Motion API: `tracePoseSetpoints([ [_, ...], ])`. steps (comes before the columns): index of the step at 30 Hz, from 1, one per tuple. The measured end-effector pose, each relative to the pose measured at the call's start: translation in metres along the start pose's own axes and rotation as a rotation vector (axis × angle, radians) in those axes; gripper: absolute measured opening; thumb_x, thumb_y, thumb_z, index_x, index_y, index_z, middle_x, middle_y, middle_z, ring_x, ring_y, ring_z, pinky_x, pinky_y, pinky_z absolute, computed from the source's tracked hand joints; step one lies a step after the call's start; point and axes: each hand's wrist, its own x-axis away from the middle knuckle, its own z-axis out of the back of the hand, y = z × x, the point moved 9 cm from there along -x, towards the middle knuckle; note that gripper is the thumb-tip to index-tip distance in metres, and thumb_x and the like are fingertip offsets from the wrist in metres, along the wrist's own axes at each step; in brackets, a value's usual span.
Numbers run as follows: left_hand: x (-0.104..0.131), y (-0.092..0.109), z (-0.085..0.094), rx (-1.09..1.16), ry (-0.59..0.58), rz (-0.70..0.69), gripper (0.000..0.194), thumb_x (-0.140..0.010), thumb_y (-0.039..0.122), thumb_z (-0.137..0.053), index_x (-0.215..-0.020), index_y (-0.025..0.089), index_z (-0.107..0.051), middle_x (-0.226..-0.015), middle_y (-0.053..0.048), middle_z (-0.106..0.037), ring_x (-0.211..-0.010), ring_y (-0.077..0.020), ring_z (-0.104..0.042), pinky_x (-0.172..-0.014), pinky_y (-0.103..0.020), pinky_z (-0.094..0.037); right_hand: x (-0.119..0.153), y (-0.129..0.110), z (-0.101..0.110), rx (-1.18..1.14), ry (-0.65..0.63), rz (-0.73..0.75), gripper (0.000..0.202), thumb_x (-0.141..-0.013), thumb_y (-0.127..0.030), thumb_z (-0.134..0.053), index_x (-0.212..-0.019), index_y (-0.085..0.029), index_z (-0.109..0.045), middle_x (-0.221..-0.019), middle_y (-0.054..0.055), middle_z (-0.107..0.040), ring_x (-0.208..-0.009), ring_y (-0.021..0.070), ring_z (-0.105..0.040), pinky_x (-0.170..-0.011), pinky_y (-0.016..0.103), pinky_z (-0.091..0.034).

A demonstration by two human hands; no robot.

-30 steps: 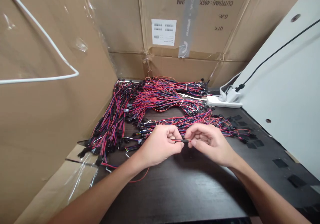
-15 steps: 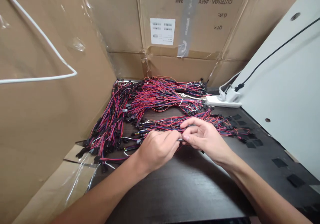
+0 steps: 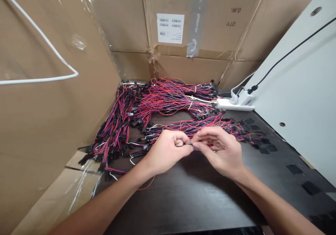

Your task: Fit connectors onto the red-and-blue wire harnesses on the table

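In the head view, the left hand (image 3: pixel 169 150) and the right hand (image 3: pixel 220 149) meet above the desk (image 3: pixel 183 196), thumbs and fingertips pinched together on a thin wire (image 3: pixel 192 145). Both hands are closed on it; only a short dark part shows between the fingertips, and the fingers hide most of the rest. Just beyond the hands, the near bundle (image 3: pixel 181 125) of red, blue and black wires lies across the desk. Behind it is the far bundle (image 3: pixel 165 100), bound with white ties (image 3: pixel 190 105) toward its right end. The left bundle (image 3: pixel 114 126) runs from far to near beside the left carton (image 3: pixel 52 123), dark connectors at its near end. A red loop (image 3: pixel 148 187) shows on the near side of the left forearm; where it leads cannot be told. On the far right, a white power strip (image 3: pixel 233 105) holds a white adapter (image 3: pixel 245 97), from which a black cord (image 3: pixel 294 50) rises past the white panel (image 3: pixel 301 88). Black pads (image 3: pixel 294 169) lie on the desk's right side. The back carton (image 3: pixel 131 25) stands at the far edge, bearing a white label (image 3: pixel 170 28) and grey tape (image 3: pixel 194 25). A white cable (image 3: pixel 39 30) bends in front of the left carton.
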Motion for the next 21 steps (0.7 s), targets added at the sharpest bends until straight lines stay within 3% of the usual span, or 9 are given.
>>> tracePoseSetpoints([
  [5,0.000,0.004,-0.002,0.075,-0.028,0.010,0.015,-0.069,0.024,-0.059,-0.065,0.010,-0.062,-0.046,0.007,-0.035,-0.045,-0.0052,-0.024,-0.043,-0.021,-0.015,0.005,-0.008,0.003,0.022,0.027,0.079,0.017,-0.085,-0.015,-0.065,-0.096,-0.022,-0.055,-0.082,0.004,-0.068,-0.072,0.0165,-0.069,-0.061,0.026,-0.058],
  [10,0.000,-0.004,-0.001,0.249,-0.044,0.140,0.010,-0.056,0.020,-0.063,-0.062,0.011,-0.061,-0.043,0.007,-0.040,-0.041,-0.0046,-0.027,-0.040,-0.020,-0.016,0.004,-0.013,-0.003,0.043,-0.076,0.145,0.023,-0.084,-0.010,-0.064,-0.100,-0.021,-0.052,-0.080,0.004,-0.068,-0.064,0.0141,-0.066,-0.047,0.022,-0.050],
  [15,0.003,-0.008,-0.004,0.493,-0.094,0.203,0.019,-0.062,0.029,-0.065,-0.058,0.014,-0.054,-0.043,0.011,-0.024,-0.040,-0.0029,-0.012,-0.038,-0.019,-0.008,0.003,-0.024,-0.006,0.052,-0.108,0.292,0.025,-0.082,-0.007,-0.065,-0.101,-0.020,-0.054,-0.076,0.001,-0.067,-0.046,0.0070,-0.050,-0.040,0.020,-0.036],
  [18,0.004,-0.008,-0.004,0.456,-0.082,0.199,0.023,-0.065,0.030,-0.066,-0.056,0.014,-0.052,-0.043,0.009,-0.028,-0.039,-0.0027,-0.013,-0.037,-0.020,-0.008,0.003,-0.031,-0.008,0.102,-0.135,0.327,0.018,-0.080,-0.007,-0.064,-0.092,-0.018,-0.058,-0.073,0.001,-0.066,-0.046,0.0065,-0.044,-0.043,0.021,-0.037],
  [21,0.003,-0.005,-0.001,0.361,-0.046,0.164,0.013,-0.060,0.024,-0.064,-0.060,0.012,-0.060,-0.043,0.007,-0.038,-0.037,-0.0034,-0.023,-0.036,-0.019,-0.013,0.001,-0.033,-0.004,0.022,-0.130,0.289,0.019,-0.080,-0.006,-0.059,-0.094,-0.018,-0.059,-0.073,0.002,-0.064,-0.054,0.0092,-0.050,-0.044,0.020,-0.038],
])
